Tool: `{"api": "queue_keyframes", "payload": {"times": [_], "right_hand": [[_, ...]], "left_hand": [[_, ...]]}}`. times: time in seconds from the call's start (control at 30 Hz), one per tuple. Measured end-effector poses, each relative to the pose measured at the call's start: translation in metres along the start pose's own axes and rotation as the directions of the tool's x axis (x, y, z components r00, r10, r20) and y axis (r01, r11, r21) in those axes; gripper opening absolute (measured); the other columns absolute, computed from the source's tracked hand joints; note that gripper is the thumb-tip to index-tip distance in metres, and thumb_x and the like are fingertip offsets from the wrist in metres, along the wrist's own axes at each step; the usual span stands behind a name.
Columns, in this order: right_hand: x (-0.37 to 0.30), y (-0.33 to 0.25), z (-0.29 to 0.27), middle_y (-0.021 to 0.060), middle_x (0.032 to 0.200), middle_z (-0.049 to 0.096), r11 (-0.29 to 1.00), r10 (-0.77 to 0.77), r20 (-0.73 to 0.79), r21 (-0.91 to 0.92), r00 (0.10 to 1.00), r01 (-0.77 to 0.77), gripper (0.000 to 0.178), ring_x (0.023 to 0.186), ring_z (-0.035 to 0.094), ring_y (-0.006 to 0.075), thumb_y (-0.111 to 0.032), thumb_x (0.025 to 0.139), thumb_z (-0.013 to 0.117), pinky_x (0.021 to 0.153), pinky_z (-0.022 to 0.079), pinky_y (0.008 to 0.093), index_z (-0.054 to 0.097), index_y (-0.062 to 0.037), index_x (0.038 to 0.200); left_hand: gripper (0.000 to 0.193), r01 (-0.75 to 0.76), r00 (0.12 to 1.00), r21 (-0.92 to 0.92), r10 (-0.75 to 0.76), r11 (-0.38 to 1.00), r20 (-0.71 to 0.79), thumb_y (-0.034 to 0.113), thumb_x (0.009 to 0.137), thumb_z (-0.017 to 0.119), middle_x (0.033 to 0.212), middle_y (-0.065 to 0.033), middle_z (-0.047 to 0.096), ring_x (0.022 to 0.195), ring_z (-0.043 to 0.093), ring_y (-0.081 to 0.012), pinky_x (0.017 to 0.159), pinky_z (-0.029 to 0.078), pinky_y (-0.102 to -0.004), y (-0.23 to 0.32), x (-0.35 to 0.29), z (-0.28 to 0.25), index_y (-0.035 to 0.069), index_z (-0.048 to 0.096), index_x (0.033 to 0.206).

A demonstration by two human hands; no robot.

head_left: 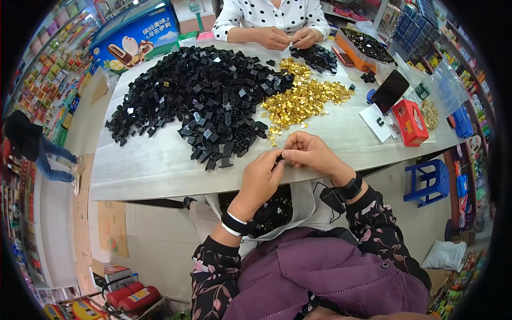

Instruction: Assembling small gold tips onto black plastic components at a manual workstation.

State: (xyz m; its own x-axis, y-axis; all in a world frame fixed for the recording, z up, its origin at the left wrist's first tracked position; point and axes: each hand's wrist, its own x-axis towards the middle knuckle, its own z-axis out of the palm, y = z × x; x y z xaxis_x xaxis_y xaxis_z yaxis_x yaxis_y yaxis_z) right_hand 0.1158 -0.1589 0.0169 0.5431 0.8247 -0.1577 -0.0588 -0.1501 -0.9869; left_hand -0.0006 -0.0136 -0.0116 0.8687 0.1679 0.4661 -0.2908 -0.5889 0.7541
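Fingers: I see the fingers [283, 156] of both hands pressed together on one small black part [278, 158], which is almost hidden between them, so I cannot tell if a gold piece is already in it.
Left hand: the left hand [261, 178] is closed on the black part from the left side, just above the near edge of the desk [154, 170].
Right hand: the right hand [309, 152] pinches the same part from the right, with the thumb and first finger meeting the left ones.
Black pile: a very large heap of black plastic housings [197, 96] lies on the desk in front of me, near the hands; I judge most of the work is still waiting here.
Gold pile: a smaller heap of gold metal clips [301, 98] lies just beside the black one, on its right, touching it.
Done pieces: a white bag [298, 205] hangs under the desk edge by my lap, and it holds dark pieces with gold points; I think these are the finished ones, and they are few against the heap.
Other person: across the desk a person in a dotted shirt [272, 13] holds small parts in both hands, next to a small black pile [317, 56] and an orange tray [365, 50] with more dark pieces.
Progress: in my judgement it is an early stage, with one piece in hand.
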Motion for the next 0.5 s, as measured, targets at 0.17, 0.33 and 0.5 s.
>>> {"api": "queue_keyframes", "payload": {"times": [0.17,0.33,0.5], "right_hand": [[-0.0032,-0.0037,0.002,-0.0025,0.08,0.058,0.988,0.019,-0.002,0.151,1.0,-0.018,0.017,0.067,0.054,0.0037,-0.017,0.087,0.065,0.06,0.045,0.0175,0.056,-0.0059,0.097],[-0.0007,-0.0039,-0.0003,-0.0026,0.079,0.058,0.993,0.067,0.02,0.094,0.998,-0.069,0.014,0.067,0.054,0.0033,-0.018,0.088,0.064,0.059,0.044,0.0168,0.057,-0.0068,0.093],[0.0,-0.0025,-0.0014,-0.0031,0.078,0.058,0.992,0.082,0.057,0.094,0.995,-0.087,0.014,0.066,0.053,0.0031,-0.02,0.088,0.063,0.058,0.043,0.0165,0.058,-0.0074,0.091]], "left_hand": [[0.023,0.166,0.986,-0.182,-0.167,0.969,0.008,0.005,0.087,0.057,0.085,-0.0095,0.064,0.067,0.062,-0.0136,0.06,0.048,-0.0259,-0.0023,-0.0006,-0.0005,0.001,0.058,0.11],[0.023,0.137,0.988,-0.23,-0.149,0.964,-0.038,0.003,0.088,0.055,0.086,-0.0109,0.062,0.068,0.063,-0.0164,0.06,0.049,-0.0268,-0.0009,-0.0002,-0.0017,0.001,0.057,0.11],[0.024,0.037,0.998,-0.106,-0.042,0.994,-0.05,0.001,0.086,0.053,0.088,-0.015,0.061,0.074,0.061,-0.0277,0.064,0.048,-0.0326,-0.0016,0.0007,-0.0012,0.002,0.057,0.109]]}}
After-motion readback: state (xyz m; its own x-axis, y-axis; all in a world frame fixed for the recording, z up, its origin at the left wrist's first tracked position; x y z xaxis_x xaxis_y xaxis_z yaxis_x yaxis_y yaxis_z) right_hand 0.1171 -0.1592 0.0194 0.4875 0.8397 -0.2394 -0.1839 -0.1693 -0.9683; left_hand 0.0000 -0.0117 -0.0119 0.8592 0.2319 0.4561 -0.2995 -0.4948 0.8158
